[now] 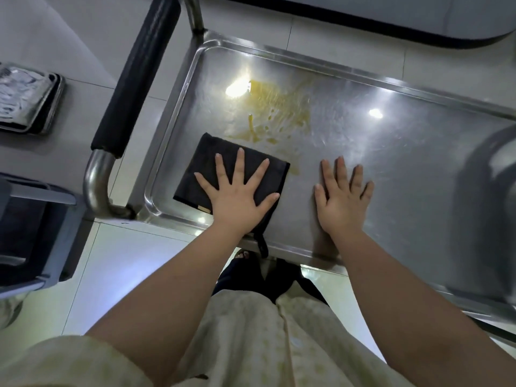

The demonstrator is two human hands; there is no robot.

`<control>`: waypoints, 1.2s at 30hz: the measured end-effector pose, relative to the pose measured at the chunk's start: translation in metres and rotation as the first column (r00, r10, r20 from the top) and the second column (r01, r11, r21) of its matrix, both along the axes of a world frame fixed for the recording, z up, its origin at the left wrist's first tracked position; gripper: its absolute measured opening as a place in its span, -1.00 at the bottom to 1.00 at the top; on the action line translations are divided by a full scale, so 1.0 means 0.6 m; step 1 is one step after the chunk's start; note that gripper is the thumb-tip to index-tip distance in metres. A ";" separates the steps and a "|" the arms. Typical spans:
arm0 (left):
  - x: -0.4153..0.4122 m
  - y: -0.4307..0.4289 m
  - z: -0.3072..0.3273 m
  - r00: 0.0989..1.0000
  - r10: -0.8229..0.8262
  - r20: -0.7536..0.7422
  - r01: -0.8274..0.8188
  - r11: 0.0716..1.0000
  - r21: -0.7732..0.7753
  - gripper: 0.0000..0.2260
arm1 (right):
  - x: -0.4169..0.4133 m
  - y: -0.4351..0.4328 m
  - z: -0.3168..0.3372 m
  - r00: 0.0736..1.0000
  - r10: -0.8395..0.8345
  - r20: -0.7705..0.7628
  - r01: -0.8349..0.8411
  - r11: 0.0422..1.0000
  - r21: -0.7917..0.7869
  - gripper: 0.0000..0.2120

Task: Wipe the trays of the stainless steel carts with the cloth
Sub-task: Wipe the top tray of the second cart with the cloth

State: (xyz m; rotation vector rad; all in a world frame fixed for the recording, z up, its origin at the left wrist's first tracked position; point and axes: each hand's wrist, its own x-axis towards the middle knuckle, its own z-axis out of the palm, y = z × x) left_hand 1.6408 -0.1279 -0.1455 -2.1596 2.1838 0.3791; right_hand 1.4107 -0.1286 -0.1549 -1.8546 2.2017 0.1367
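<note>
A stainless steel cart tray (pixel 405 152) fills the middle of the view. A smeared yellow spill (pixel 275 107) lies on its far left part. A folded black cloth (pixel 212 157) lies flat on the tray near its front left corner, just below the spill. My left hand (pixel 237 191) presses on the cloth with straight, spread fingers. My right hand (pixel 342 196) rests flat on the bare tray to the right of the cloth, fingers straight.
The cart's handle with a black foam grip (pixel 139 71) runs along the tray's left end. A stack of metal trays (pixel 25 99) lies at the far left. A dark grey bin (pixel 30 227) stands lower left. A blurred metal object (pixel 491 196) covers the tray's right end.
</note>
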 end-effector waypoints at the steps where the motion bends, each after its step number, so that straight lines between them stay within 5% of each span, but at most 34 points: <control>1: 0.002 0.024 -0.002 1.000 -0.005 0.004 0.005 1.000 -0.006 -0.35 | 0.001 0.001 0.001 1.000 0.004 0.000 -0.004 1.000 -0.003 -0.45; 16: 0.033 0.080 -0.005 1.000 0.022 0.008 -0.023 1.000 0.013 -0.31 | 0.071 0.079 0.000 1.000 0.023 -0.016 -0.023 1.000 0.022 -0.44; 25: 0.159 -0.061 0.009 0.991 0.104 0.084 -0.111 0.991 0.080 -0.25 | 0.083 0.079 -0.008 0.999 0.028 -0.040 -0.028 1.000 0.003 -0.42; 36: 0.099 0.096 0.001 0.994 0.107 0.009 -0.106 0.969 0.221 -0.27 | 0.083 0.090 0.005 0.998 0.033 -0.052 -0.030 0.997 0.064 -0.42</control>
